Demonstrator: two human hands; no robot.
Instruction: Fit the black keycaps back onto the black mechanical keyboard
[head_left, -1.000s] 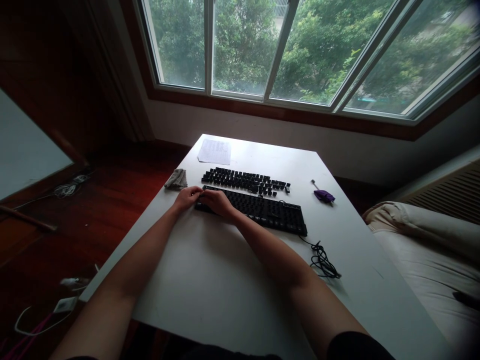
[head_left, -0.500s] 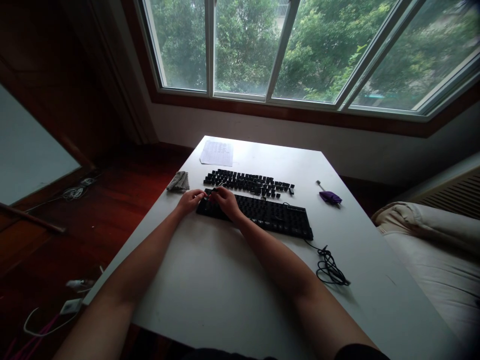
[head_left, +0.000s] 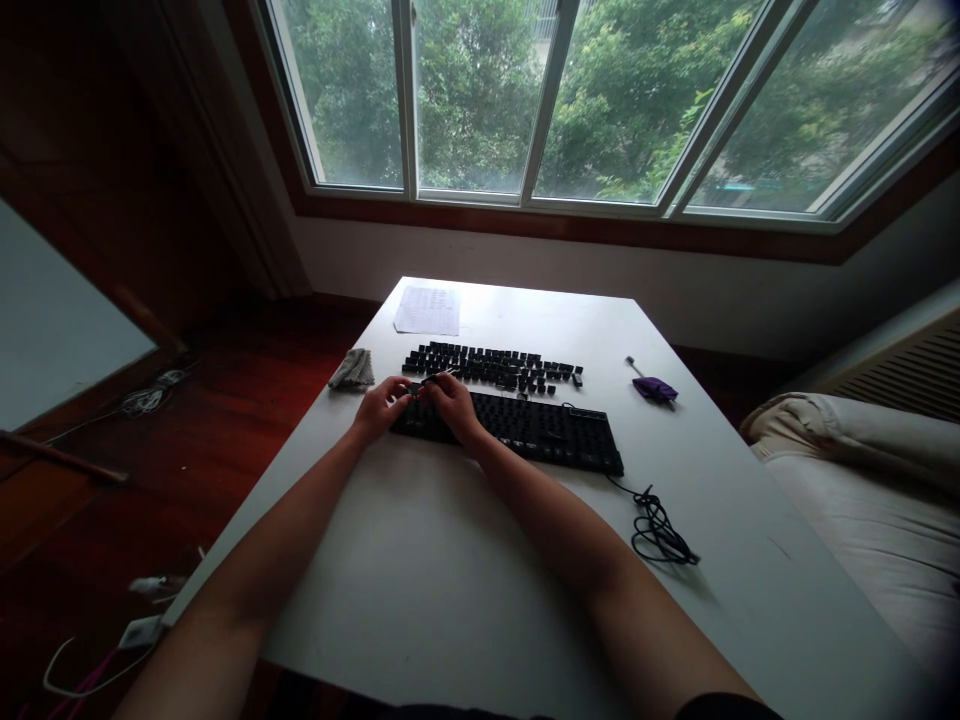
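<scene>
Pinching a small dark object (head_left: 430, 379), the right hand (head_left: 455, 406) I follow remotely is over the left end of a black keyboard (head_left: 559, 433) on a white table (head_left: 420, 570); I cannot tell whether the adjacent left hand (head_left: 376, 409) grips anything.

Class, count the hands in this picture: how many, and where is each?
2. The left hand is at the left end of the black keyboard; the right hand is just right of it, over the keyboard. No other hand seems hidden.
</scene>
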